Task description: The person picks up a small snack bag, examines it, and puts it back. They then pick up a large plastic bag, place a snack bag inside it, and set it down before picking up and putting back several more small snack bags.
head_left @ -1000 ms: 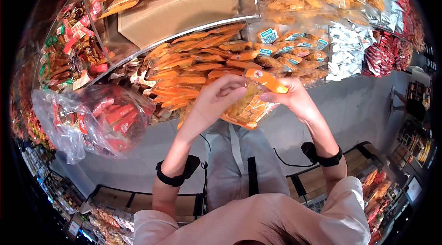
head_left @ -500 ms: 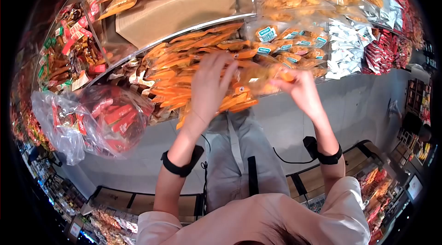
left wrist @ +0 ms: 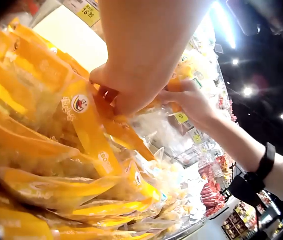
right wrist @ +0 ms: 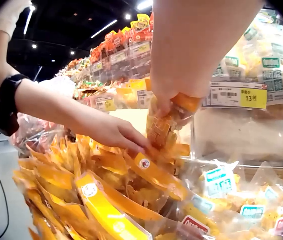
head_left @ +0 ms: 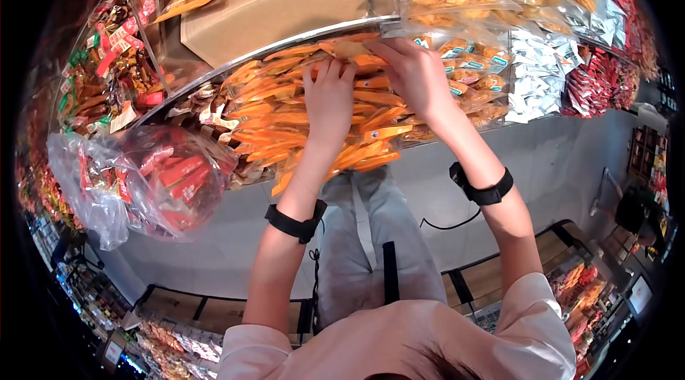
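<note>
Orange-topped snack packets (head_left: 267, 119) (left wrist: 36, 182) (right wrist: 106, 200) stand densely in a bin. My left hand (head_left: 330, 105) (left wrist: 139, 75) (right wrist: 96, 127) lies over them with its fingers spread and slightly bent, the tips touching packets near the back. Just to its right, my right hand (head_left: 421, 80) (right wrist: 181, 55) reaches to the back of the bin. In the right wrist view it pinches the top of a clear packet with orange print (right wrist: 161, 131), which hangs upright among the others. The hand itself hides much of that packet in the head view.
A tied clear bag of red-wrapped items (head_left: 175, 180) sits at the left front. Behind a clear divider lies a brown cardboard piece (head_left: 285, 12). Blue-labelled packets (head_left: 474, 66) and silver packets (head_left: 535, 80) fill bins to the right.
The packet both hands held in front has moved with my right hand, first rightward, then to the bin's back. My left hand let go of it and moved up over the pile.
</note>
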Demonstrator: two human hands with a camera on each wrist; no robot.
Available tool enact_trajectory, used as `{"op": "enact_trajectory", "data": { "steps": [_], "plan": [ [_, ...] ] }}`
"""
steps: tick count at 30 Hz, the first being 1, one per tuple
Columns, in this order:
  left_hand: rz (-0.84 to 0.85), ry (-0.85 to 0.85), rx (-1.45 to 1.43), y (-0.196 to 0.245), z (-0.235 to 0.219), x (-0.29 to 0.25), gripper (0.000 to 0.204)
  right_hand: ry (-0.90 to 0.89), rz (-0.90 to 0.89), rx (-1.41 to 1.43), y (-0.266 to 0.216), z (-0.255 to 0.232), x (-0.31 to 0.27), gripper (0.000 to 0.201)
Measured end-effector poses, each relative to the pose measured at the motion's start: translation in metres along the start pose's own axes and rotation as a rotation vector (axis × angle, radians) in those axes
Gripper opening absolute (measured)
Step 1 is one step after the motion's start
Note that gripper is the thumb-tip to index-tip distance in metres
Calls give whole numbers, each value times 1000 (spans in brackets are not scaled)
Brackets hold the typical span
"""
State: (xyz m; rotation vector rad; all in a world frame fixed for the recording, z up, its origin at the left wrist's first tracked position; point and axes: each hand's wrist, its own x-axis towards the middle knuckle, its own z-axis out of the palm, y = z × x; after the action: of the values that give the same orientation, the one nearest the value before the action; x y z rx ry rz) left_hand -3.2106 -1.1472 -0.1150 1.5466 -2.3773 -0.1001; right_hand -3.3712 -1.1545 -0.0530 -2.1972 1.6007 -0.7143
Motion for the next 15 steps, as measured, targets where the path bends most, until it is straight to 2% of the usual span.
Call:
{"op": "enact_trajectory", "data": {
  "steps": [2, 4, 5, 7, 8, 10, 11, 12, 13, 15],
  "plan": [
    [-59, -69, -75, 1, 0, 0, 23, -30, -5, -85, 2, 17, 6, 44],
    [-62, -72, -94, 2, -2, 0, 23, -65, -63, -311, 0, 23, 11, 30],
    [-64, -73, -114, 2, -3, 0, 24, -68, -66, -310, -2, 26, 12, 30],
    [-75, -88, -116, 2, -3, 0, 24, -194, -83, -563, -10, 27, 15, 15],
    [-82, -103, -119, 2, -4, 0, 25, -197, -85, -564, -12, 27, 18, 15],
    [-88, -91, -117, 1, -4, 0, 24, -359, -61, -629, -16, 28, 24, 8],
    [-87, -82, -116, 2, -4, 0, 23, -363, -64, -631, -17, 30, 26, 8],
    [-89, -81, -119, 3, -5, -1, 23, -341, -143, -568, -17, 33, 29, 5],
    [-95, -131, -98, 3, -7, -1, 22, -315, -222, -504, -16, 37, 33, 6],
    [-101, -183, -73, 1, -7, -1, 21, -272, -252, -506, -13, 51, 40, 5]
  ]
}}
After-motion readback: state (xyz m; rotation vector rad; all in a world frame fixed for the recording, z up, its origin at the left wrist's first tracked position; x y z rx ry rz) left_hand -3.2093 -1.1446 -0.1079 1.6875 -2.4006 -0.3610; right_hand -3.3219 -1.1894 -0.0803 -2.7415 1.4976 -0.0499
